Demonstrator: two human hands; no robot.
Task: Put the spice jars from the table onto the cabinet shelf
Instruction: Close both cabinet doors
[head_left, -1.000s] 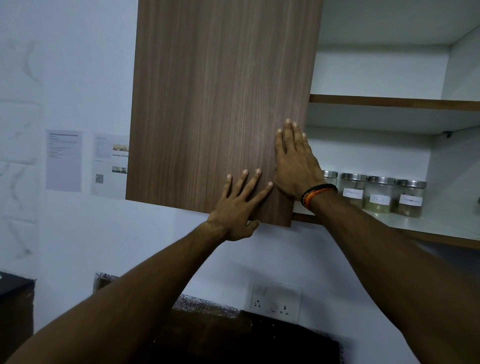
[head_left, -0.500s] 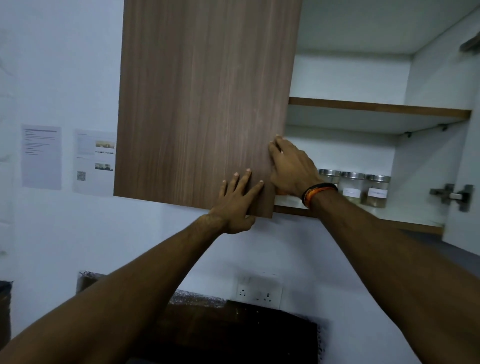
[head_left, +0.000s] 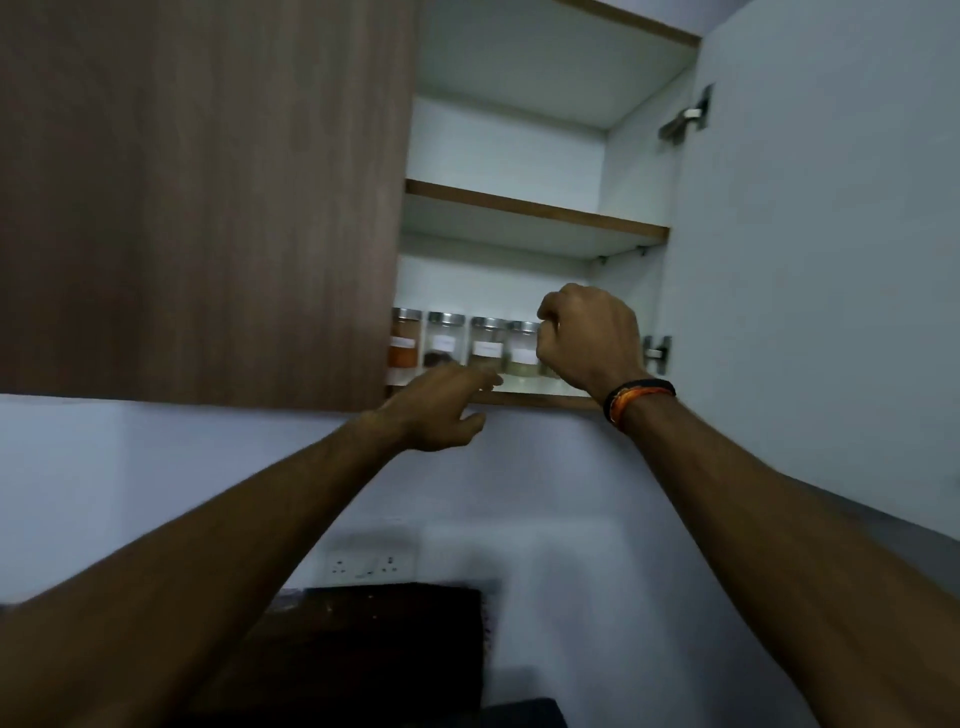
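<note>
Landmark: lower cabinet shelf (head_left: 524, 399).

Closed left door (head_left: 197, 197) covers the shelf's left part. Jars stand in a row along the shelf: orange-filled jar (head_left: 404, 345) at the door's edge, dark-filled jar (head_left: 444, 340), then two pale jars (head_left: 487, 345), (head_left: 522, 349).

Left hand (head_left: 441, 410), blurred, at the shelf's front lip below the middle jars; fingers reach forward, nothing held.

Right hand (head_left: 589, 338) at the row's right end, fingers curled; whether it clasps a jar behind it cannot be told.

Judgement: step is seating or aligning the end jar. Keep it upright, slide it against its neighbour, avoid knocking the row.
</note>
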